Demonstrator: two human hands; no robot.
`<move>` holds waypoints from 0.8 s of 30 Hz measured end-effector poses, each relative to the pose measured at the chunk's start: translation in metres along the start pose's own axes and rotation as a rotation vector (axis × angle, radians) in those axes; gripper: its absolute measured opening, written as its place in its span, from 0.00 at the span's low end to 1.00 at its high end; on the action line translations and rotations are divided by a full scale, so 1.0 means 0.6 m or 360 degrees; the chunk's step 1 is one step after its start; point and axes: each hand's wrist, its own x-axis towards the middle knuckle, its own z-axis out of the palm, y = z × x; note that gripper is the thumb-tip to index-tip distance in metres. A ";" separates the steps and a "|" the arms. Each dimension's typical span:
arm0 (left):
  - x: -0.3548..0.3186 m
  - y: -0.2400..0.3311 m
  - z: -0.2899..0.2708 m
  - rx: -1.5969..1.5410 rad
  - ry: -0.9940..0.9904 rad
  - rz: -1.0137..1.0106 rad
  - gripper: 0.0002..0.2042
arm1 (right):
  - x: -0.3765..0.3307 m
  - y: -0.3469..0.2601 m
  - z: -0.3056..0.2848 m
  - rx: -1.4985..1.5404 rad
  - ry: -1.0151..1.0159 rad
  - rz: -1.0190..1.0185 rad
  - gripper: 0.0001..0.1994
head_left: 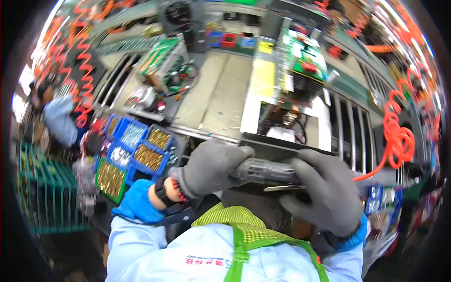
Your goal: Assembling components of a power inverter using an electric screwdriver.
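From where I stand, the person's gloved left hand (211, 165) is closed around the left end of a grey cylindrical tool (268, 172), which lies level between both hands, just in front of the surface (213, 96). The right hand (332, 190) is spread, its fingers at the tool's other end and its thumb well apart; with the blur, I can't quite tell whether they touch it. Beyond sits an open unit with a green board (300, 56); blue bins (133, 134) of small metal parts stand left.
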 end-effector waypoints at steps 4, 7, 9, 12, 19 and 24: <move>-0.030 -0.005 -0.050 -0.0501 0.0038 -0.0142 0.26 | 0.019 -0.014 -0.045 0.1310 -0.0644 -0.0246 0.29; -0.049 0.011 -0.055 -0.1110 -0.0158 -0.0185 0.32 | 0.044 -0.029 0.015 0.1700 -0.0869 0.0589 0.41; -0.056 0.016 -0.050 -0.1540 -0.0267 -0.0153 0.31 | 0.075 -0.049 0.068 0.1708 -0.0552 0.0156 0.44; -0.077 -0.014 -0.054 -0.1668 -0.0511 -0.0052 0.31 | 0.146 -0.077 0.152 0.1924 -0.0222 -0.0797 0.33; -0.372 -0.214 -0.081 -0.0291 0.0400 -0.1684 0.28 | 0.232 -0.092 0.226 0.1888 0.0100 -0.0950 0.25; -0.638 -0.306 0.020 0.0908 -0.0824 -0.2437 0.16 | 0.279 -0.066 0.245 0.1953 0.0326 -0.0914 0.31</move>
